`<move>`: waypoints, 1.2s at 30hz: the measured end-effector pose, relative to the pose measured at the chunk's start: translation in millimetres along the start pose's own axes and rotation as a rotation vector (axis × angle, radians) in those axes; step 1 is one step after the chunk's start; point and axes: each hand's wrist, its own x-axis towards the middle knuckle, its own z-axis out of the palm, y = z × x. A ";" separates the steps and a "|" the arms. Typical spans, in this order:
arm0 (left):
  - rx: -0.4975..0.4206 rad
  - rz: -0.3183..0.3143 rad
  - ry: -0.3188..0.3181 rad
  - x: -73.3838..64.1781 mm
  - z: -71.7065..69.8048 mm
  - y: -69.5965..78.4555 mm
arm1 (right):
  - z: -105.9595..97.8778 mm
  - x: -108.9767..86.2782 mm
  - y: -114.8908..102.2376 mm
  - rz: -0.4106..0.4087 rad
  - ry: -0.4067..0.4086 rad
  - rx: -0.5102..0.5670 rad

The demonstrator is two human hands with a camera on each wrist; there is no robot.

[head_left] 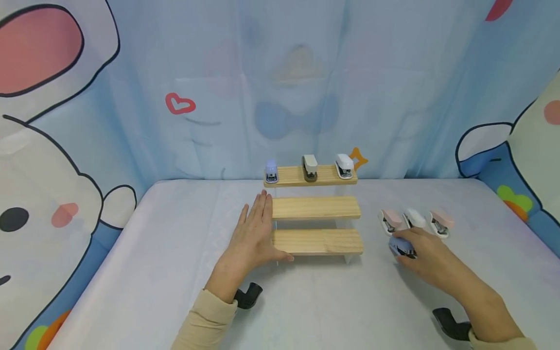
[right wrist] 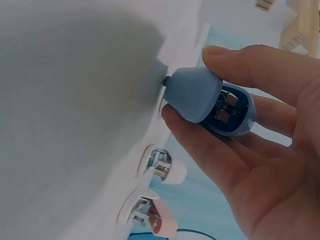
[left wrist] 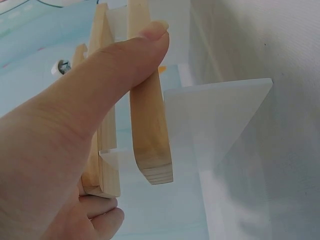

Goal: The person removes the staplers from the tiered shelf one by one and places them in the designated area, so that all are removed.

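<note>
My right hand [head_left: 430, 257] pinches a small blue stapler [head_left: 400, 247] between thumb and fingers, off to the right of the wooden tiered rack [head_left: 317, 241]. Up close in the right wrist view, the stapler [right wrist: 192, 95] is tilted, with its metal front showing. Against the rack's left side lies my left hand [head_left: 251, 238], its fingers straight. In the left wrist view its thumb [left wrist: 127, 60] rests across the lowest board [left wrist: 147, 120]. On the top board stand a purple stapler [head_left: 271, 171], a grey-beige stapler [head_left: 309, 167] and a white stapler [head_left: 344, 165].
Just beyond my right hand a pink stapler [head_left: 391, 221], a white stapler [head_left: 413, 218] and another pink stapler [head_left: 441, 222] stand in a row on the white tablecloth [head_left: 131, 272]. A blue cartoon curtain [head_left: 210, 58] hangs behind the table.
</note>
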 end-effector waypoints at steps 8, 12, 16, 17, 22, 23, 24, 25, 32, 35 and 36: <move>-0.002 0.005 0.004 -0.2 -0.4 -0.5 | 0.7 0.0 1.8 0.043 -0.043 0.016; -0.005 0.011 0.012 -0.7 0.0 -0.8 | 1.3 -0.4 2.6 0.061 -0.054 0.025; -0.009 0.010 0.011 -0.5 0.1 -0.7 | 1.7 0.3 3.8 0.070 -0.048 0.018; -0.010 0.009 0.010 -0.4 0.1 -0.7 | 1.7 0.5 4.0 0.072 -0.049 0.016; -0.013 0.006 0.009 0.3 -0.3 -0.5 | 2.8 1.2 5.5 0.064 -0.043 0.008; -0.015 0.008 0.010 0.4 -0.4 -0.5 | 3.1 1.3 5.8 0.060 -0.039 0.006; -0.014 0.007 0.012 0.5 -0.5 -0.6 | 3.4 1.3 5.9 0.054 -0.033 0.003; -0.013 0.009 0.014 0.5 -0.6 -0.6 | 3.6 1.3 5.9 0.051 -0.029 0.001; -0.009 0.006 0.011 1.2 -0.2 -1.1 | 0.8 1.6 3.4 0.063 -0.035 0.000; -0.013 0.007 0.008 0.9 0.1 -1.2 | -1.9 0.7 2.1 0.068 -0.039 0.016; -0.014 0.007 0.008 0.7 0.1 -1.2 | -2.8 0.1 1.5 0.070 -0.039 0.023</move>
